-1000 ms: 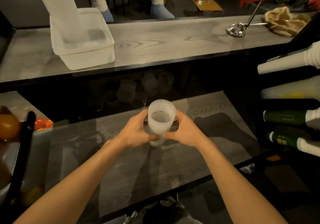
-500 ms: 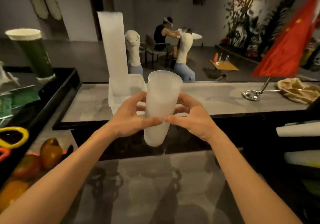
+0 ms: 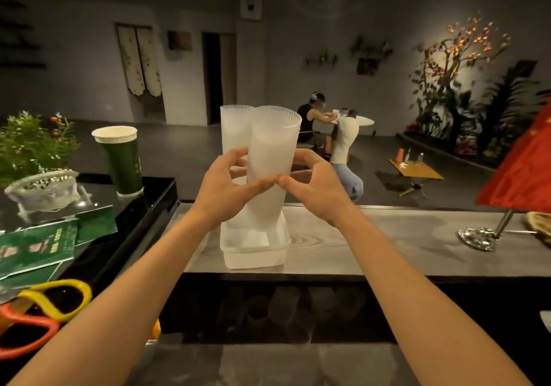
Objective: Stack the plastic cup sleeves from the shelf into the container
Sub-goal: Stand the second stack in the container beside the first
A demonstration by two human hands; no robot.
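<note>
Wood counter (image 3: 372, 245) carries clear container (image 3: 253, 251) near its front edge, tall sleeve stack (image 3: 234, 129) standing inside. Second cup sleeve stack (image 3: 272, 162) held above container (upright), left hand (image 3: 228, 190) and right hand (image 3: 313, 187) fingers pinching its sides.

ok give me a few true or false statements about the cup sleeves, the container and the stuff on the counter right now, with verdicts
1. Both hands, left hand and right hand, grip the held cup sleeve stack. True.
2. The container sits on the floor. False: it rests on the grey wooden counter.
3. A second cup sleeve stack stands just behind and left of the held one. True.
4. The green paper cup lies on its side. False: it stands upright on the black tray.
5. The held stack is fully seated in the container. False: its lower end is only at the container's rim.
</note>
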